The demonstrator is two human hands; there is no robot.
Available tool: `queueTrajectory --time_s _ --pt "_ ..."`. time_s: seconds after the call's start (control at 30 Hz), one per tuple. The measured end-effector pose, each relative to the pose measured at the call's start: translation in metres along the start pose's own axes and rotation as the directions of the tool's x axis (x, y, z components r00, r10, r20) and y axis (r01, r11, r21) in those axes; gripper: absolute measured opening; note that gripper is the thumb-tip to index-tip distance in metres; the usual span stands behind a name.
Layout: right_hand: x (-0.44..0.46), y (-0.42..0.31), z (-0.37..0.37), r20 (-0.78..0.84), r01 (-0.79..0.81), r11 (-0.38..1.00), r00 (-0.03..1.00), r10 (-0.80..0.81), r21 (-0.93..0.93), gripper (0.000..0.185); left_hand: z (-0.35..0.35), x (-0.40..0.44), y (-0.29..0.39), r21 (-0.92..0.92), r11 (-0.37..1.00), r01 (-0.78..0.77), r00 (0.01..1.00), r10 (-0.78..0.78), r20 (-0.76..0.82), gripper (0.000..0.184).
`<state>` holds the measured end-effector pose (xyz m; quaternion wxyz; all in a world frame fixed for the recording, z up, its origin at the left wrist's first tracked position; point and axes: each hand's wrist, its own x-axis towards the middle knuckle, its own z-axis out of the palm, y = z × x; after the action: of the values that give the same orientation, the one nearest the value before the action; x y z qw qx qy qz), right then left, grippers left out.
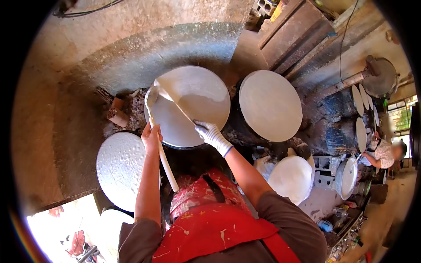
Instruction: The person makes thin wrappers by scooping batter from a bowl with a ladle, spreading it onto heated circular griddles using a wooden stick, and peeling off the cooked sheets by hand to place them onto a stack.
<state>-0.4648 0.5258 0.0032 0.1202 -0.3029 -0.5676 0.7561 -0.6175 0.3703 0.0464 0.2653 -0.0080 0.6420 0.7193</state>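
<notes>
My bare left hand (151,137) is closed around a long pale handle (167,168), whose ladle-like head (152,97) rests at the left side of a large round griddle (193,138). In a white striped glove, my right hand (212,135) grips a thin stick-handled spreader (179,105). The spreader's pale blade lies over the upper left of the griddle, close to the ladle head. Whitish batter (204,107) covers the griddle, with a greyer, wetter-looking patch at its middle and right.
Another round white-topped griddle (270,105) stands at right. A bubbly white surface (121,171) lies at lower left, near bricks (117,117). A white cloth-lined round container (290,179) sits at lower right. Another person (383,153) works at far right. A wall (153,48) rises behind.
</notes>
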Motion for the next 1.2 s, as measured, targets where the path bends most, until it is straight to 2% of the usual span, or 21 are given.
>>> queueTrajectory --time_s 0.03,0.1,0.17,0.2,0.23,0.3,0.37,0.47,0.5,0.57,0.63,0.67,0.7,0.77,0.93,0.97,1.0,1.1,1.13,1.17,1.2 --pt "0.005 0.015 -0.012 0.010 0.100 0.995 0.995 -0.099 -0.016 0.027 0.000 -0.003 0.002 0.006 1.000 -0.009 1.000 0.009 -0.010 0.021" --pt "0.005 0.000 -0.040 -0.207 0.139 0.986 0.966 -0.156 -0.093 0.027 -0.002 -0.009 0.003 0.000 0.999 0.045 0.998 -0.045 -0.052 0.019" --pt "0.028 -0.004 -0.072 -0.196 0.149 0.988 0.969 -0.153 -0.034 0.028 -0.006 -0.013 -0.002 -0.012 0.999 0.045 0.996 -0.046 -0.077 0.017" --pt "0.037 -0.006 -0.078 -0.143 0.081 0.992 0.987 -0.067 0.098 0.027 -0.006 -0.015 -0.003 -0.043 0.998 0.044 0.995 -0.047 -0.084 0.017" --pt "0.041 -0.006 -0.082 -0.129 0.076 0.992 0.990 -0.063 0.099 0.027 -0.004 -0.018 -0.004 -0.076 0.996 0.043 0.994 -0.050 -0.095 0.017" --pt "0.031 -0.043 -0.069 0.068 -0.246 0.968 0.968 0.242 0.053 0.025 -0.002 -0.023 -0.004 -0.042 0.998 0.040 0.991 -0.045 -0.126 0.017" --pt "0.031 -0.043 -0.067 0.191 -0.339 0.940 0.925 0.328 0.029 0.024 0.001 -0.031 -0.004 -0.078 0.995 0.060 0.981 -0.073 -0.177 0.016" --pt "0.016 -0.035 -0.079 0.312 -0.274 0.961 0.910 0.274 -0.044 0.024 0.001 -0.040 -0.004 -0.131 0.990 0.052 0.973 -0.079 -0.215 0.016" --pt "0.012 -0.049 -0.085 0.287 -0.279 0.960 0.918 0.275 -0.030 0.024 0.000 -0.041 -0.004 -0.132 0.990 0.046 0.971 -0.075 -0.226 0.016" --pt "0.045 -0.026 -0.113 0.082 -0.098 0.992 0.991 0.105 -0.078 0.026 -0.002 -0.047 -0.007 -0.116 0.991 0.059 0.963 -0.088 -0.257 0.018" --pt "0.069 -0.051 -0.117 0.070 -0.078 0.996 0.994 0.081 -0.038 0.026 -0.002 -0.052 -0.010 -0.120 0.991 0.057 0.958 -0.088 -0.272 0.017" --pt "0.080 -0.060 -0.115 0.103 -0.178 0.980 0.977 0.188 -0.093 0.027 -0.001 -0.055 -0.010 -0.123 0.991 0.059 0.954 -0.092 -0.286 0.016" --pt "0.086 -0.067 -0.112 0.116 -0.175 0.979 0.976 0.186 -0.099 0.027 0.000 -0.056 -0.010 -0.130 0.990 0.054 0.950 -0.092 -0.300 0.014" --pt "0.086 -0.075 -0.106 0.318 -0.254 0.944 0.895 0.312 -0.210 0.025 0.002 -0.064 -0.008 -0.153 0.987 0.056 0.944 -0.102 -0.314 0.013" --pt "0.057 -0.053 -0.120 0.492 -0.164 0.896 0.788 0.371 -0.413 0.028 -0.003 -0.076 -0.010 -0.213 0.975 0.062 0.927 -0.135 -0.349 0.012" --pt "0.059 -0.051 -0.129 0.505 -0.110 0.919 0.808 0.304 -0.378 0.027 -0.003 -0.078 -0.008 -0.217 0.974 0.067 0.922 -0.144 -0.361 0.012" --pt "0.066 -0.055 -0.133 0.417 -0.047 0.935 0.886 0.201 -0.351 0.027 -0.002 -0.082 -0.006 -0.221 0.972 0.075 0.914 -0.155 -0.374 0.011" --pt "0.111 -0.069 -0.132 0.276 -0.045 0.955 0.953 0.129 -0.294 0.027 0.003 -0.091 -0.004 -0.210 0.975 0.073 0.918 -0.148 -0.367 0.011" --pt "0.123 -0.071 -0.123 0.334 0.053 0.958 0.941 0.047 -0.283 0.028 0.002 -0.093 -0.006 -0.211 0.975 0.073 0.914 -0.150 -0.376 0.011" --pt "0.132 -0.066 -0.117 0.344 0.055 0.957 0.938 0.048 -0.284 0.028 0.002 -0.093 -0.008 -0.205 0.975 0.081 0.915 -0.154 -0.374 0.011" --pt "0.141 -0.057 -0.113 0.457 0.010 0.974 0.884 0.098 -0.228 0.027 0.001 -0.094 -0.010 -0.198 0.976 0.091 0.915 -0.160 -0.371 0.011"
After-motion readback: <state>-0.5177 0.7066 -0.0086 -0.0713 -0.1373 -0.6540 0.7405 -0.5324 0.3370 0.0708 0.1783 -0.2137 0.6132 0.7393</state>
